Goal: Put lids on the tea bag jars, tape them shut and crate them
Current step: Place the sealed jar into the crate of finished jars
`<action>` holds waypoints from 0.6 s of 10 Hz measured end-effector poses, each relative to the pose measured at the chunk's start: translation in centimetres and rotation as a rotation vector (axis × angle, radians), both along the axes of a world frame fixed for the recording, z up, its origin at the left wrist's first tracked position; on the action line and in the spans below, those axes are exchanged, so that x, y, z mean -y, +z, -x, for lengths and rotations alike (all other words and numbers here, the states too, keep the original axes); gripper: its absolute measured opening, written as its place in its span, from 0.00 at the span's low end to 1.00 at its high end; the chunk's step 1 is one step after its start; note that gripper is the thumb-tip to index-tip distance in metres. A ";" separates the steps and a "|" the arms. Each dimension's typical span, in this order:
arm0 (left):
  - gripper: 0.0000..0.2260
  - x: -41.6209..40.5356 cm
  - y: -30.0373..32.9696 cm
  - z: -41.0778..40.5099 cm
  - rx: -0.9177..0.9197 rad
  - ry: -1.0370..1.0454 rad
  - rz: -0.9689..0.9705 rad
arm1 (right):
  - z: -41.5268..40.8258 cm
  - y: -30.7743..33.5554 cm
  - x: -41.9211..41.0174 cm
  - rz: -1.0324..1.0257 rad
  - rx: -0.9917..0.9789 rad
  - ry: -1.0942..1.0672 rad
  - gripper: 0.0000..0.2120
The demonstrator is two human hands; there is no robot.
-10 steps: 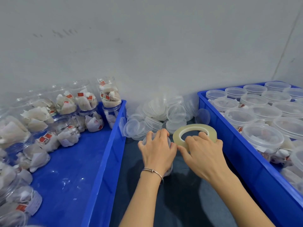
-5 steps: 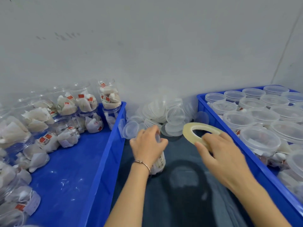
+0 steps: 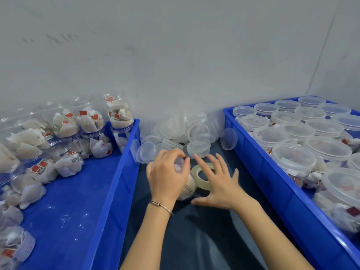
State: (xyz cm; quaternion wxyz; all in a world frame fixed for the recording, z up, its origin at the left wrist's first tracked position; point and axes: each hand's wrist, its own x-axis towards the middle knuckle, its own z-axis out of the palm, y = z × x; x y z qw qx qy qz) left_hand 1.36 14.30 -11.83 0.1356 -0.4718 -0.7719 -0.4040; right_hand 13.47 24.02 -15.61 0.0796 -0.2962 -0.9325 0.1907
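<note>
My left hand [image 3: 168,175] grips a clear tea bag jar [image 3: 188,189] from above on the dark surface between two crates; most of the jar is hidden under the hand. A roll of clear tape [image 3: 202,177] lies flat just right of the jar. Over the tape hovers my right hand [image 3: 219,184], fingers spread and straight, holding nothing. A heap of loose clear lids [image 3: 185,131] sits against the wall behind. The left blue crate [image 3: 115,184] holds lidless jars of tea bags [image 3: 89,123]. The right blue crate [image 3: 259,166] holds several lidded jars [image 3: 293,158].
A grey wall [image 3: 175,55] closes off the back. The dark cloth-covered surface [image 3: 204,234] runs as a narrow lane between the crates toward me. One lid [image 3: 228,138] leans against the right crate's wall. The left crate's floor [image 3: 64,217] shows bare blue in front.
My right hand has let go of the tape roll, which now lies flat beside the jar, and its fingers have spread. My left hand keeps its grip on the jar.
</note>
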 end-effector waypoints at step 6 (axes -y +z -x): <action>0.20 -8.4 7.5 -14.5 0.340 -0.970 0.175 | -12.6 8.6 -0.1 0.128 -1.132 -0.710 0.33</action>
